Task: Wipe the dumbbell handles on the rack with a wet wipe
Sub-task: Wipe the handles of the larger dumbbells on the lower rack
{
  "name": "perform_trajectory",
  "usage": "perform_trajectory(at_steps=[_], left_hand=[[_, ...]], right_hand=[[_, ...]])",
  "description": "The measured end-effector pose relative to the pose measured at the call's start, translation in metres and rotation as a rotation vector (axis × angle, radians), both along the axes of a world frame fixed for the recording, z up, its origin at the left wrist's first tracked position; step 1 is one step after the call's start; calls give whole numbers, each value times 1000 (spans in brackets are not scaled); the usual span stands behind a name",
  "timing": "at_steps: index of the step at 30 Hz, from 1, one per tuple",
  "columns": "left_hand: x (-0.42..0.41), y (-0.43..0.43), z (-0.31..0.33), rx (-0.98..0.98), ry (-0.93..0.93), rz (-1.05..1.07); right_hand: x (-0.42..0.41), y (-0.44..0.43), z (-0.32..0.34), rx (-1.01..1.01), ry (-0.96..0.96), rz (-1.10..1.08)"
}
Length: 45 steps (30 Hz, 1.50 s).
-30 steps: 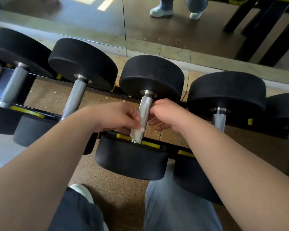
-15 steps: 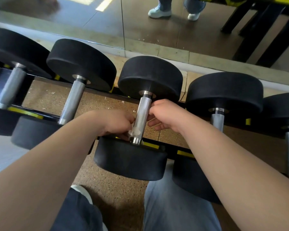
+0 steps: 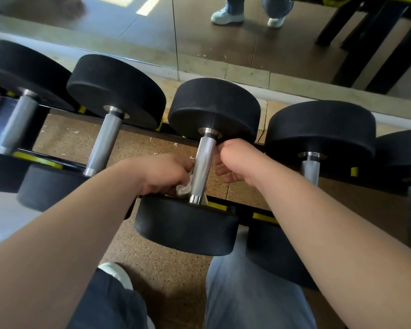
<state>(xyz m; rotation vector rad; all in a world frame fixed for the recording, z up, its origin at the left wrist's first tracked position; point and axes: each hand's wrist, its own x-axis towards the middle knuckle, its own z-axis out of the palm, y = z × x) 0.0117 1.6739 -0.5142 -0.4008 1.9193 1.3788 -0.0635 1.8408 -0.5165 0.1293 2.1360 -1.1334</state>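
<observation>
Left hand (image 3: 166, 174) grips the wet wipe (image 3: 182, 188) against the middle dumbbell handle (image 3: 203, 162), near end; my right hand (image 3: 239, 160) curls alongside, its grip I can't tell.

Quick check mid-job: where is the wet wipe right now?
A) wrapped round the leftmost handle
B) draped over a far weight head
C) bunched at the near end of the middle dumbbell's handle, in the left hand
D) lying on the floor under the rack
C: the wet wipe sits bunched against the near end of the middle dumbbell handle, gripped by the left hand.
</observation>
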Motion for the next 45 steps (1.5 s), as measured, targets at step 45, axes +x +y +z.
perform_trajectory(at_steps=[45], left_hand=[[-2, 1, 28, 138, 267, 541]], right_hand=[[47, 0, 6, 344, 1197, 480]])
